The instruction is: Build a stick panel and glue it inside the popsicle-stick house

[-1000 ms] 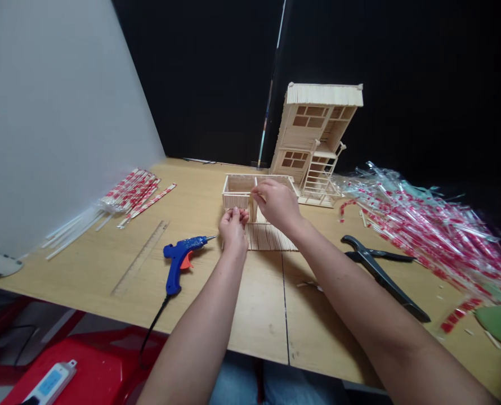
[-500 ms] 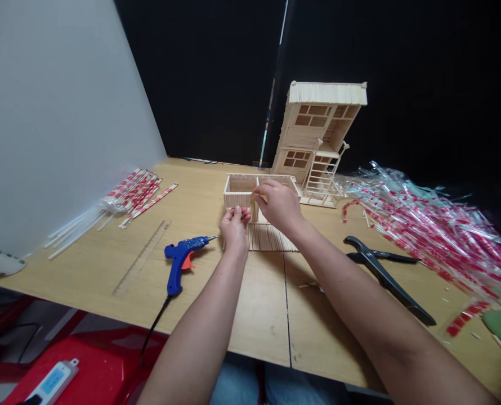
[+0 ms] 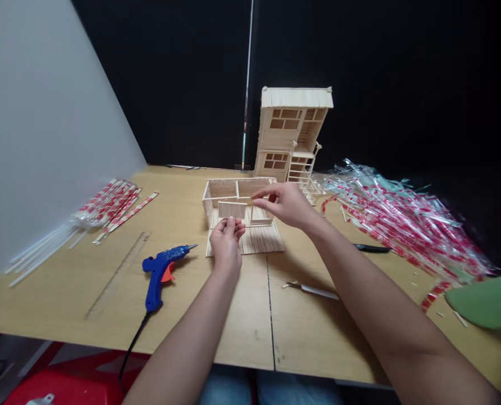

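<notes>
A small flat panel of thin wooden sticks (image 3: 232, 210) is upright in my left hand (image 3: 227, 242), its lower edge pinched between thumb and fingers. My right hand (image 3: 286, 205) has thumb and fingertips brought together close to the panel's right end; whatever lies between them is too small to make out. Just behind both hands stands an open-topped stick model (image 3: 208, 207) with a divider inside. Its slatted floor (image 3: 261, 241) reaches toward me. My right fingers partly cover the model's right side.
A two-storey stick house (image 3: 282, 135) stands behind. Left lie a blue glue gun (image 3: 160, 270), a clear ruler (image 3: 117, 275) and wrapped sticks (image 3: 107, 208). Right are a heap of red-and-clear wrappers (image 3: 406, 225), a black tool handle (image 3: 372, 247), a partly hidden silvery tool (image 3: 320, 292) and a green object (image 3: 484, 301).
The view has shifted, so the scene sits further left. My right hand has moved right relative to the model, away from its divider. The panel in my left hand now shows clearly.
</notes>
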Motion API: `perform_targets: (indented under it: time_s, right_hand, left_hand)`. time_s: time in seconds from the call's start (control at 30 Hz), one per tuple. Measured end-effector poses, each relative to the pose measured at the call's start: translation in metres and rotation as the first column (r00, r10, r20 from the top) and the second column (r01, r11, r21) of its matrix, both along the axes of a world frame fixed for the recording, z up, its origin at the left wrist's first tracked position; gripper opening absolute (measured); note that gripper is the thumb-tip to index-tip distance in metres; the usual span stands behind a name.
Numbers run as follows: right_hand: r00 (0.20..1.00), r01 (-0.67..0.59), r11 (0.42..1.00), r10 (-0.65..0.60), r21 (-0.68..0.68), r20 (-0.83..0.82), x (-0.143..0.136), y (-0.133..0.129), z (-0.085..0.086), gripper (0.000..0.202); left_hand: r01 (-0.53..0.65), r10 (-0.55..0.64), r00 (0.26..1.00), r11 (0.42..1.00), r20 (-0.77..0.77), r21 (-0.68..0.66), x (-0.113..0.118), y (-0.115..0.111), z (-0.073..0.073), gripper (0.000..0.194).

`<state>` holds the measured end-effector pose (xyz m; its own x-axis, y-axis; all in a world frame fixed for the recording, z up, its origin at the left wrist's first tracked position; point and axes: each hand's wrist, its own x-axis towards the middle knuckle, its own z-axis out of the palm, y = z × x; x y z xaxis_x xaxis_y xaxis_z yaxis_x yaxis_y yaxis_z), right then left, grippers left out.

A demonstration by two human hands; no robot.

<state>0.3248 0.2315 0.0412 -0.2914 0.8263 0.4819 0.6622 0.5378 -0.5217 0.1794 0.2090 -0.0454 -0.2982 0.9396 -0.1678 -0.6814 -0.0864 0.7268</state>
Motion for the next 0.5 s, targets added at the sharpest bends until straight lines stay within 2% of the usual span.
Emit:
perform_targets:
  time_s: [0.1,0.27,0.4,0.5]
  right_hand:
    - [0.999,-0.053,0.997,0.054,-0.051,0.009,0.008,-0.006,0.0,0.012]
    - [0.999,-0.01,1.0,0.012,-0.024,0.046,0.022,0.0,-0.013,0.009]
    - [0.977,0.106,0.994,-0.103,-0.009,0.186,0.041,0.01,-0.018,0.011]
    - [0.949,0.181,0.984,-0.175,0.001,0.261,0.047,0.011,-0.019,0.014]
  left_hand:
    - [0.066,-0.064,0.996,0.997,-0.067,0.035,0.013,-0.002,0.0,0.014]
    - [0.199,-0.193,0.962,0.98,-0.194,0.008,0.022,0.0,-0.005,0.014]
    - [0.296,-0.298,0.908,0.954,-0.295,-0.054,0.021,-0.001,-0.012,0.02]
    - [0.274,-0.274,0.886,0.96,-0.375,-0.055,0.02,0.001,-0.015,0.022]
